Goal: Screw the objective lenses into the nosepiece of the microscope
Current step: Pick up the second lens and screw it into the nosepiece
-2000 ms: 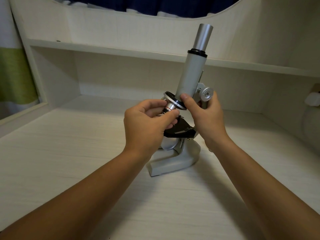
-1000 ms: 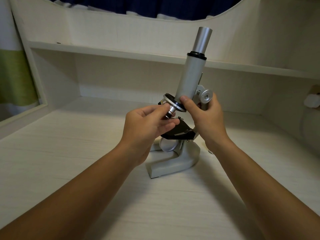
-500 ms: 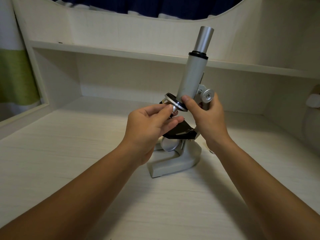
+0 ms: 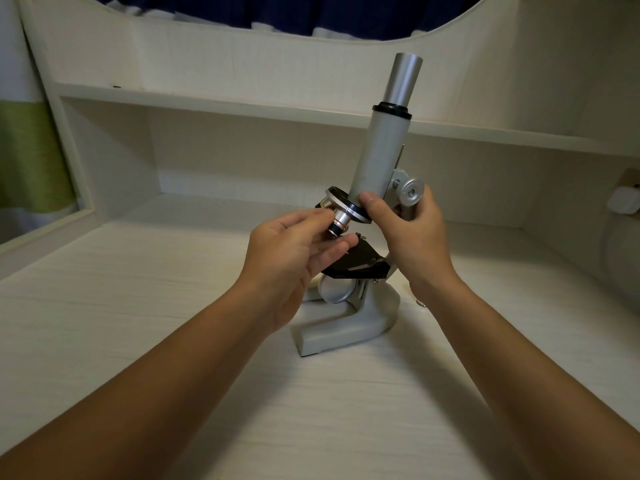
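Note:
A grey microscope (image 4: 381,161) stands on the desk, its tube leaning to the right. A silver objective lens (image 4: 339,222) with a black tip hangs from the black-rimmed nosepiece (image 4: 341,199), above the black stage (image 4: 360,263). My left hand (image 4: 294,258) has its thumb and fingertips around that lens. A second lens (image 4: 325,203) shows partly behind it. My right hand (image 4: 412,233) grips the microscope arm, thumb pressed on the nosepiece rim, just below the focus knob (image 4: 410,192).
The white desk (image 4: 138,306) has a back wall and a shelf (image 4: 242,105) above it. A white object (image 4: 623,202) sits at the right edge. A small metal ring (image 4: 421,304) lies on the desk, right of the microscope base.
My left fingers have shifted around the lens and opened a little, so more of the lens shows now. My right hand has kept its hold on the microscope.

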A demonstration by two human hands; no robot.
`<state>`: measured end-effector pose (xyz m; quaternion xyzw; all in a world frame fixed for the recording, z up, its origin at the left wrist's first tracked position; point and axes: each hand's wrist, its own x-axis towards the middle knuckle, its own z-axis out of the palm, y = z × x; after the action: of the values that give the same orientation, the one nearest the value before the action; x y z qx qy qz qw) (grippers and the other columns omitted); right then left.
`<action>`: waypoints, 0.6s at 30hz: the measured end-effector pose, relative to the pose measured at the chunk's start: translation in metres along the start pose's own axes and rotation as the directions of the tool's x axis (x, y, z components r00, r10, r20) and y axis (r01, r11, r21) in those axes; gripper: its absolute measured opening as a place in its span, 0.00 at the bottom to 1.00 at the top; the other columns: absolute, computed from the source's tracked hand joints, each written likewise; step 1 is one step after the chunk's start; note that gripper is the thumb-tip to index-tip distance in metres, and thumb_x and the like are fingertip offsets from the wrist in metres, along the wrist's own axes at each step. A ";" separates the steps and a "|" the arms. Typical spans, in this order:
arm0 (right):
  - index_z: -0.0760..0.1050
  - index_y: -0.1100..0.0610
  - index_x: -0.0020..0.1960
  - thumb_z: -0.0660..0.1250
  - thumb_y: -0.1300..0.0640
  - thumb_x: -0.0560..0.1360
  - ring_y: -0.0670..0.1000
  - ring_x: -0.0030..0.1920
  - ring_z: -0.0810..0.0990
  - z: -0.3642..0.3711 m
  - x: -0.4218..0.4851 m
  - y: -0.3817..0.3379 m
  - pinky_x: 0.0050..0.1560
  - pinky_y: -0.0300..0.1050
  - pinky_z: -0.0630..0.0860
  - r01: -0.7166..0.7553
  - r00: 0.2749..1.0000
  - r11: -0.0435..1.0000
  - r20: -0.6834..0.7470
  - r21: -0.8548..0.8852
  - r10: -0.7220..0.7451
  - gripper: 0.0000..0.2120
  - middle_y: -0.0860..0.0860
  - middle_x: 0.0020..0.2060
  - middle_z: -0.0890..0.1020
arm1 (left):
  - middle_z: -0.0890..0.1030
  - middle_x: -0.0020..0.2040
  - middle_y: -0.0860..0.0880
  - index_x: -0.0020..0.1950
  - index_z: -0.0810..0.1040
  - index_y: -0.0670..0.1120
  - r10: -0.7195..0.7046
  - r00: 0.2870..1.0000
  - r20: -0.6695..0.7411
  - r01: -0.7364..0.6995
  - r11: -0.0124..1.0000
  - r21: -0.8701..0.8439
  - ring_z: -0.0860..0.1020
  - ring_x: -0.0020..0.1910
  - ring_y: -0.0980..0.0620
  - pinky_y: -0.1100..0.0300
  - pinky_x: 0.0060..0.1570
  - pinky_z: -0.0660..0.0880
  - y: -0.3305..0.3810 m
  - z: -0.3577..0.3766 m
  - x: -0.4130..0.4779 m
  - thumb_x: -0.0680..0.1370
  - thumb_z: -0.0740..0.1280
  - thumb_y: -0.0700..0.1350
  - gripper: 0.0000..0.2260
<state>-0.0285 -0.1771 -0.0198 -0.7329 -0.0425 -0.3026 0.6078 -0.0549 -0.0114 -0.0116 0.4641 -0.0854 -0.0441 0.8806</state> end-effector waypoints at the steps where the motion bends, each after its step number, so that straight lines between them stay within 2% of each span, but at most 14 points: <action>1: 0.76 0.47 0.55 0.74 0.31 0.61 0.47 0.48 0.80 0.000 0.000 0.000 0.54 0.47 0.80 0.000 1.000 1.000 -0.001 0.000 0.000 0.29 0.57 0.54 0.85 | 0.87 0.45 0.39 0.54 0.81 0.35 -0.015 1.000 0.019 0.015 1.000 0.003 0.87 0.42 0.45 0.63 0.38 0.81 0.000 -0.001 0.001 0.78 0.69 0.39 0.08; 7: 0.77 0.47 0.55 0.74 0.31 0.61 0.44 0.44 0.79 0.000 0.001 -0.001 0.48 0.39 0.76 0.003 1.000 1.000 -0.006 0.007 -0.003 0.29 0.44 0.45 0.82 | 0.87 0.43 0.38 0.54 0.81 0.36 -0.121 0.985 0.121 0.107 0.988 0.112 0.86 0.34 0.51 0.66 0.30 0.79 0.003 -0.006 0.003 0.80 0.67 0.45 0.12; 13: 0.77 0.48 0.55 0.74 0.31 0.61 0.46 0.45 0.79 0.000 0.000 -0.001 0.50 0.44 0.78 0.005 1.000 1.000 -0.007 -0.001 -0.005 0.30 0.49 0.47 0.83 | 0.87 0.41 0.43 0.55 0.81 0.39 0.002 0.999 0.054 -0.011 0.985 0.174 0.83 0.30 0.54 0.68 0.30 0.78 0.001 -0.008 0.002 0.71 0.75 0.41 0.15; 16: 0.76 0.46 0.53 0.75 0.32 0.61 0.44 0.44 0.79 0.000 0.000 -0.001 0.48 0.41 0.77 0.005 1.000 1.000 -0.006 0.006 -0.005 0.27 0.45 0.44 0.82 | 0.87 0.44 0.41 0.55 0.82 0.38 -0.006 0.998 0.067 -0.006 0.984 0.176 0.82 0.28 0.54 0.67 0.28 0.78 -0.001 -0.007 0.003 0.74 0.74 0.43 0.13; 18: 0.76 0.46 0.53 0.75 0.32 0.61 0.45 0.45 0.80 0.000 0.000 -0.001 0.49 0.41 0.78 0.007 1.000 1.000 -0.009 0.009 -0.007 0.27 0.45 0.45 0.83 | 0.87 0.45 0.39 0.54 0.82 0.39 -0.039 0.996 0.078 0.025 0.984 0.174 0.83 0.28 0.53 0.66 0.27 0.78 0.000 -0.007 0.004 0.78 0.70 0.47 0.12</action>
<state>-0.0290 -0.1770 -0.0194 -0.7287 -0.0434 -0.3080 0.6102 -0.0494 -0.0067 -0.0147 0.5379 -0.1172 -0.0693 0.8319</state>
